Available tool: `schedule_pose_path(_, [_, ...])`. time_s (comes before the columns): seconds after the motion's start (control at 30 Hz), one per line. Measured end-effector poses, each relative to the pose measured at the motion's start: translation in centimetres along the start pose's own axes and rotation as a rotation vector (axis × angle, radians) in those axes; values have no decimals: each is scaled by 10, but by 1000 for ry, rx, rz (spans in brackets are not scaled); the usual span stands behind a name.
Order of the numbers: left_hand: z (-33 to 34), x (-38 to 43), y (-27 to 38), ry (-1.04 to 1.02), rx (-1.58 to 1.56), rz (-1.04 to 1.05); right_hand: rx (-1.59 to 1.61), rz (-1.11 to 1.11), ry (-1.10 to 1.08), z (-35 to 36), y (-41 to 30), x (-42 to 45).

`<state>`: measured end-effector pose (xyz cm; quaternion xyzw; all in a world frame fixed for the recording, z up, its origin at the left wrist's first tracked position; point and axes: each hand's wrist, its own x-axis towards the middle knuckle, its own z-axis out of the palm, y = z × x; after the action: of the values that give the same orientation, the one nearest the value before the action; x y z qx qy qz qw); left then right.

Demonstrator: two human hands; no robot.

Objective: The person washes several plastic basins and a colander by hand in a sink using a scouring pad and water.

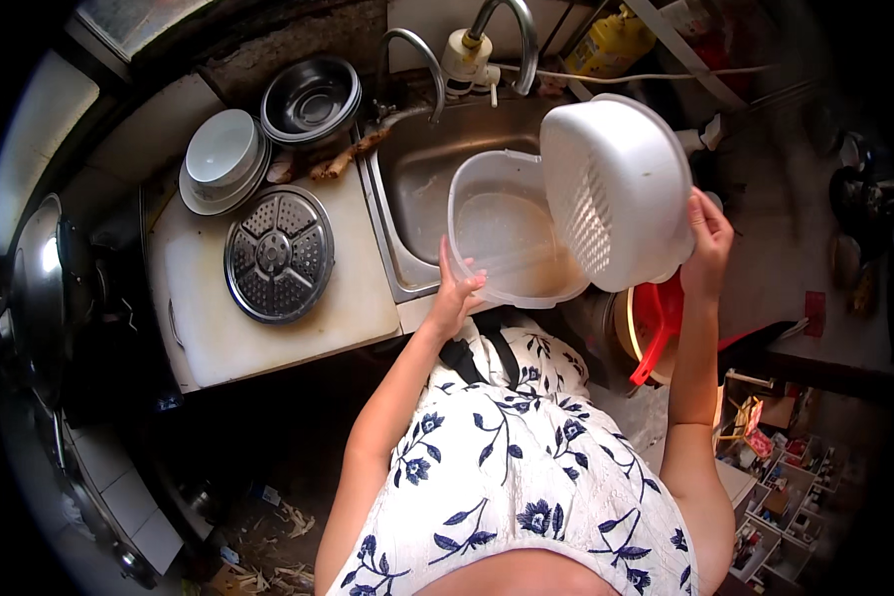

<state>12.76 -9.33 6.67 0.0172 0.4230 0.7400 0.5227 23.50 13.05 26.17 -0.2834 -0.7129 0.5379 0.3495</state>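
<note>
My left hand (458,290) grips the near left rim of a clear plastic basin (503,223), which is over the front of the steel sink (417,164). Some brownish residue or liquid shows at the basin's bottom right. In my right hand (706,231) is a white plastic colander (618,186), held by its rim and tilted on its side, with its slotted base facing left. The colander overlaps the right part of the basin; whether the two touch I cannot tell.
Left of the sink, a round steel steamer rack (278,253) lies on a white cutting board (350,298). Behind it stand white bowls (222,147), steel bowls (311,100) and ginger root (350,155). Curved faucets (421,56) overhang the sink. A red plastic dipper (659,320) is below my right forearm.
</note>
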Motion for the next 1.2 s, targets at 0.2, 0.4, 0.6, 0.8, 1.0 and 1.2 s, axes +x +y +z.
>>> schedule_pose_path(0.2, [-9, -16, 5, -129, -146, 72, 569, 129, 272, -120, -1, 5])
schedule_pose_path(0.4, [-17, -41, 20, -122, -140, 166, 601, 198, 607, -152, 13, -17])
schedule_pose_path(0.6, [-7, -51, 44, -122, 20, 338, 598, 234, 696, -153, 30, -31])
schedule_pose_path(0.8, [-16, -46, 35, -101, -127, 222, 616, 308, 768, -138, 48, -35])
schedule_pose_path(1.0, [-23, -46, 26, -69, -173, 216, 923, 225, 252, -127, 49, -26])
schedule_pose_path(1.2, [-21, -45, 27, 11, -298, 193, 660, 174, 178, -100, 52, 5])
